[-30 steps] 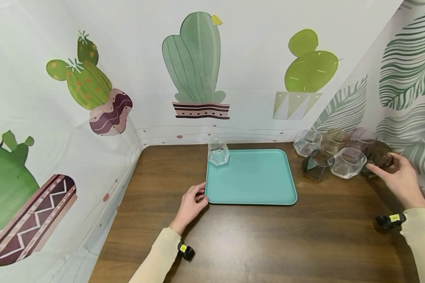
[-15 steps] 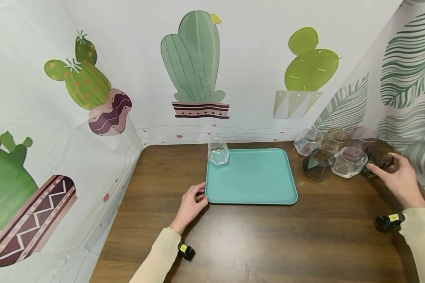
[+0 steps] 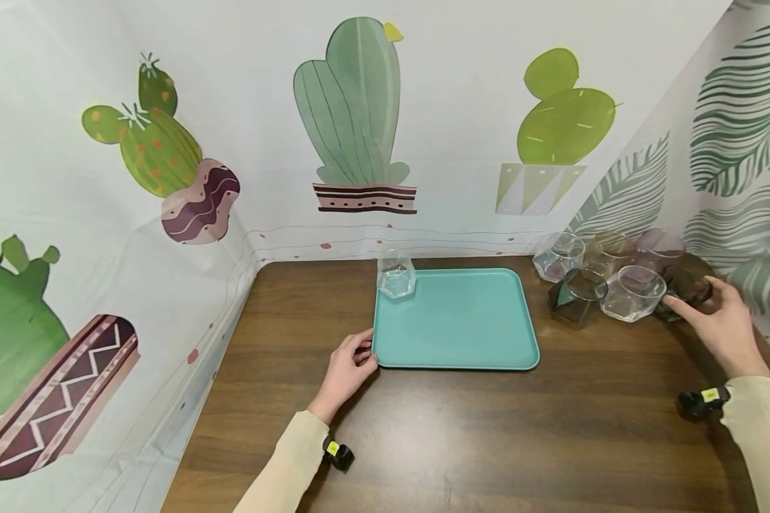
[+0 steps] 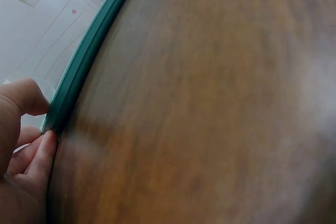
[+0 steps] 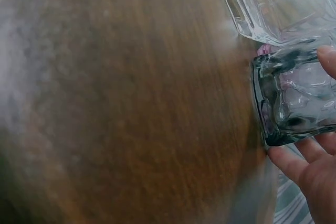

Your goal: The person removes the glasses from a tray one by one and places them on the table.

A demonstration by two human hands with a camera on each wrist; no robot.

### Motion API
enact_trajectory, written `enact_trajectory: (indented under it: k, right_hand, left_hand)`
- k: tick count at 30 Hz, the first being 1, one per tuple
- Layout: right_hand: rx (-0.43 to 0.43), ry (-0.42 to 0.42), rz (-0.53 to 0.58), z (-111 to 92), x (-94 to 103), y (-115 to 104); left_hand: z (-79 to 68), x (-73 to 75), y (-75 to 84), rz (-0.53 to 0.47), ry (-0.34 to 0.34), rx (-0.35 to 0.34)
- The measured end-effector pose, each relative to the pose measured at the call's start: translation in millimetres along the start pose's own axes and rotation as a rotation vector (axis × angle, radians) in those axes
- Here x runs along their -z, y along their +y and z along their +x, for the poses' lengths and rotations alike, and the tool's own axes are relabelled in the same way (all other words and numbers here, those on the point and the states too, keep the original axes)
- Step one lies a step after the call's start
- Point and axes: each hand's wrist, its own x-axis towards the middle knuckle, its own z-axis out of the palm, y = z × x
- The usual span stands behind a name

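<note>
My left hand (image 3: 346,370) is at the near left corner of a turquoise tray (image 3: 462,320), its thumb and curled fingers pinching the edge. The left wrist view shows the same fingers at the tray's green rim (image 4: 86,51). One clear faceted glass (image 3: 396,278) stands in the tray's far left corner. At the far right my right hand (image 3: 725,320) grips a dark smoky drinking glass (image 3: 686,281) between thumb and fingers. Seen from the right wrist, this dark glass (image 5: 294,93) is low at the tabletop beside a clear glass (image 5: 283,9).
Grouped left of the gripped glass are a clear glass (image 3: 632,296), a dark glass (image 3: 576,299), another clear one (image 3: 558,258), an amber one (image 3: 608,253) and a pinkish one (image 3: 658,249). A printed cloth (image 3: 455,142) hangs behind the wooden table (image 3: 462,442).
</note>
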Motion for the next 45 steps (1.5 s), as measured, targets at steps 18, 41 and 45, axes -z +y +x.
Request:
enact_trajectory:
  k: [18,41,45]
  right_hand:
    - [-0.025,0.024,0.095,-18,-0.1,1]
    - [0.144,0.227,0.243,-63,5.5,-25]
    - [0.177,0.235,0.244,-70,4.7,-36]
  left_hand:
    - [-2.4,0.1,-1.0,0.039,-0.009,-0.027]
    - [-2.1,1.4,4.2,0.026,-0.012,0.013]
    - [-2.2,1.3,5.0,0.025,-0.012,0.019]
